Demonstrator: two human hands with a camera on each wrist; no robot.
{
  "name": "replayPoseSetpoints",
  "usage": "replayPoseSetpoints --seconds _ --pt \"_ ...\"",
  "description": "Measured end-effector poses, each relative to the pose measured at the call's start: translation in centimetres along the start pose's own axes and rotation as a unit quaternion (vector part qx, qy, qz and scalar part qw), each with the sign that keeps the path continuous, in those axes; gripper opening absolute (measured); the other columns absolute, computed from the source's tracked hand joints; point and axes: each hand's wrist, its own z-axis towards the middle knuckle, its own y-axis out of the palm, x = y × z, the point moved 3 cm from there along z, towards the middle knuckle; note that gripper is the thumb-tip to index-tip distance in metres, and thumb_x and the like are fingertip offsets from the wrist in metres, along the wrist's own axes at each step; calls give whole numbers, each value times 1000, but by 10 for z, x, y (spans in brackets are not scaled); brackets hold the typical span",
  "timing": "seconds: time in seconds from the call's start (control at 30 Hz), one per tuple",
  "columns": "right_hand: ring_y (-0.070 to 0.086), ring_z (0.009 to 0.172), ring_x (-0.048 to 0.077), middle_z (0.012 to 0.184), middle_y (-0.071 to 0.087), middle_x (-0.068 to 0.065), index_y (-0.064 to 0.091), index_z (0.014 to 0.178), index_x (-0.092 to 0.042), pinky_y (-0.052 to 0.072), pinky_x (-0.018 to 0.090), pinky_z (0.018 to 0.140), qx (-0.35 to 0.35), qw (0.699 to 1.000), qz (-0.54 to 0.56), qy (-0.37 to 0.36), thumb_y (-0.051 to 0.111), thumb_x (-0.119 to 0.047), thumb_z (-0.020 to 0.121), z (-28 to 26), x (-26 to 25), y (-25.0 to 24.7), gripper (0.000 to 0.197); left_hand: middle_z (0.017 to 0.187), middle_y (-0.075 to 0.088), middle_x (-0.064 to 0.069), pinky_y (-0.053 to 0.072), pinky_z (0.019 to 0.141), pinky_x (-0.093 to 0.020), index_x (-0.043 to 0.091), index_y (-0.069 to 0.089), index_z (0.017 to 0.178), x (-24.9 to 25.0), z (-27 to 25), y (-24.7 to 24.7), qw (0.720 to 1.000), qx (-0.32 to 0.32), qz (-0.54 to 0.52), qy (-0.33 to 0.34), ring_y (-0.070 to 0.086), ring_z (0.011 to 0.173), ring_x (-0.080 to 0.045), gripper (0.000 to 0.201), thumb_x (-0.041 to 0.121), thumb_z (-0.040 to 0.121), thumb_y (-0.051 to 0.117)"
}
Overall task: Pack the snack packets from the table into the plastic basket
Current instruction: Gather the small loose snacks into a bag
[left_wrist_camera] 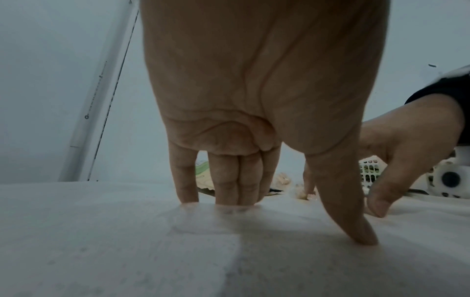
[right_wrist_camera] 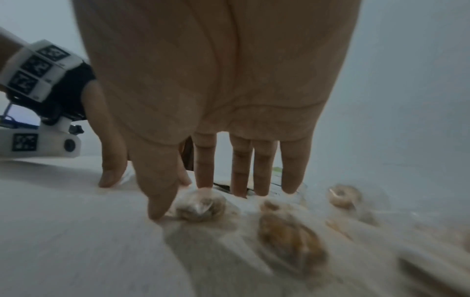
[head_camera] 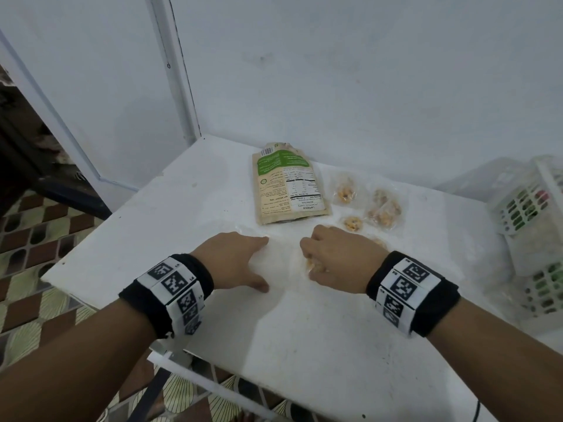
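Though hardly weighty by the look, likely to be slick, crinkly and easy to crush: best taken by the loose film edge or lightly across the lump, never squeezed hard. Far left, left hand [head_camera: 237, 260] palm down on the white worktop [head_camera: 137, 239], fingers [left_wrist_camera: 226, 180] straight and spread, tips pressing the surface, perhaps on a sheet of clear film, holding nothing. Beyond it, brown-and-green jackfruit chips pouch [head_camera: 289, 184] lying flat, stiffer, probably best pinched at a sealed edge. Next, right hand [head_camera: 335, 257] arched over with wrist raised, pinching a clear snack packet [right_wrist_camera: 201, 205] between thumb and forefinger, other fingers hanging nearly straight toward the worktop. Further right, more small clear packets [head_camera: 384, 208] scattered close together on the worktop, not yet packed. At the far right edge, white plastic basket [head_camera: 527, 205], near but apart from the packets, holding something coloured, too blurred to name.
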Motion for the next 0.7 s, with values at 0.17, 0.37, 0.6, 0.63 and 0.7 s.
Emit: replayPoseSetpoints --seconds 0.17,0.37,0.6,0.63,0.7 --pt "53 90 21 109 50 0 47 115 -22 50 39 76 -11 999 41 25 59 -35 99 -9 8 6 24 153 47 11 37 113 -32 36 39 153 10 1 -2 999 0 41 14 46 137 -17 90 79 78 61" --pt "54 87 23 104 53 2 49 113 -20 49 41 76 2 998 63 32 59 -34 99 -9 8 7 22 129 60 3 47 97 -36 31 54 139 35 8 -16 993 64 90 50 55 117 -20 62 70 91 53" --pt "54 88 22 101 54 1 52 110 -20 51 43 79 17 997 73 35 60 -35 97 -8 9 10 21 99 54 2 44 68 -32 22 55 105 63 16 -3 986 56 152 30 53 81 -18 54 73 89 52" --pt "54 88 22 101 54 0 52 109 -20 51 43 79 20 997 73 33 60 -36 98 -8 9 10 21 97 52 1 42 67 -32 22 52 101 64 16 -3 985 60 157 30 52 80 -19 49 70 91 52" --pt "54 86 22 100 53 -1 52 107 -20 52 44 78 26 997 70 31 59 -37 98 -9 10 11 20 96 52 0 43 69 -34 22 46 94 65 16 -3 985 61 158 33 50 79 -22 38 60 96 52"
